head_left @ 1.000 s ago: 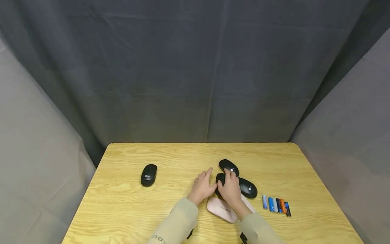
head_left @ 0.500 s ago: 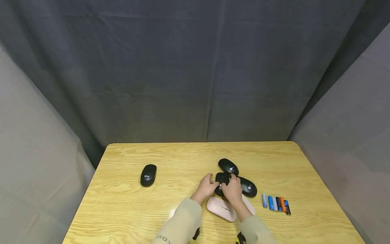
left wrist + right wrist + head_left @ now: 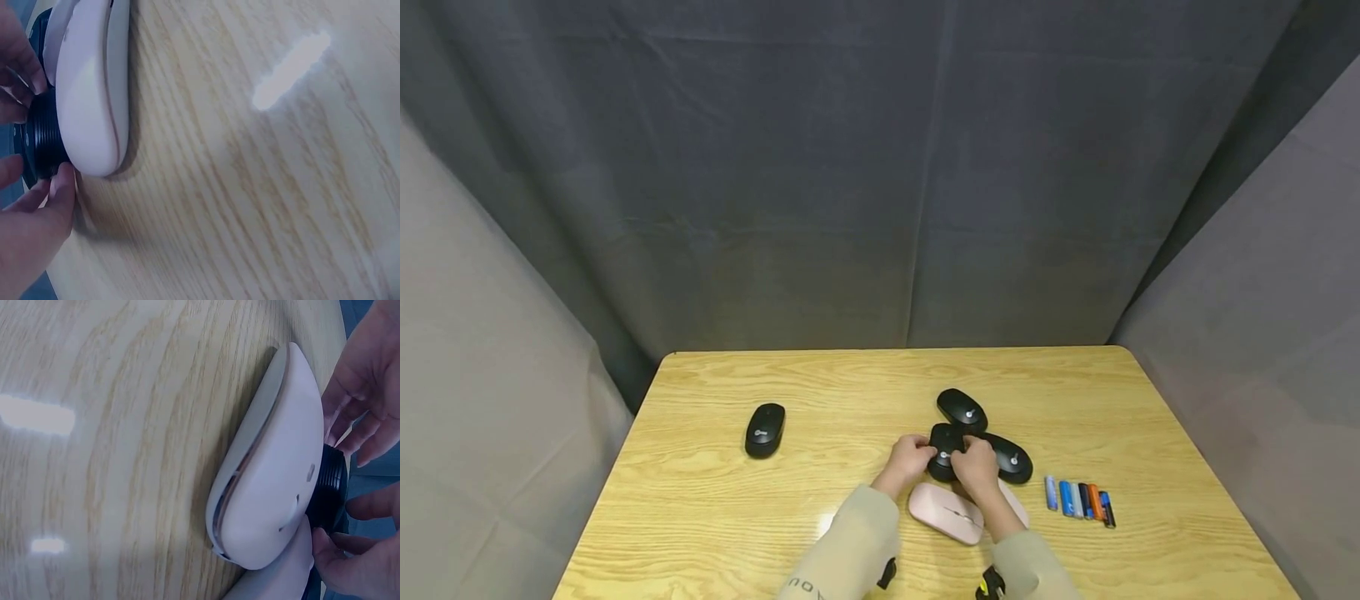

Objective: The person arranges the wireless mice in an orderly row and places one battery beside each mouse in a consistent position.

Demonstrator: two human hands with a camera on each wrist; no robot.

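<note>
A black computer mouse point(image 3: 946, 440) lies on the table between my two hands. My left hand point(image 3: 910, 458) holds its left side with curled fingers and the thumb. At its right side my right hand point(image 3: 978, 467) grips it, the thumb near its white logo. In the left wrist view the ridged side of this black mouse point(image 3: 45, 134) shows between the fingertips of both hands. Just in front lies a pink mouse point(image 3: 946, 514). A second pink mouse point(image 3: 1014, 505) is partly hidden under my right forearm. Two more black mice, one behind point(image 3: 962, 409) and one at the right point(image 3: 1013, 460), lie close by.
Off to the left, another black mouse point(image 3: 765, 431) lies alone on the wooden table point(image 3: 700, 517). Right of the mice is a row of several small batteries point(image 3: 1081, 502) in blue, white, black and orange. A dark grey curtain point(image 3: 775, 208) hangs behind the table.
My left hand has lowered its raised fingers onto the black mouse's left side. The right hand has shifted from the mouse's top to its right side. The other mice stay put.
</note>
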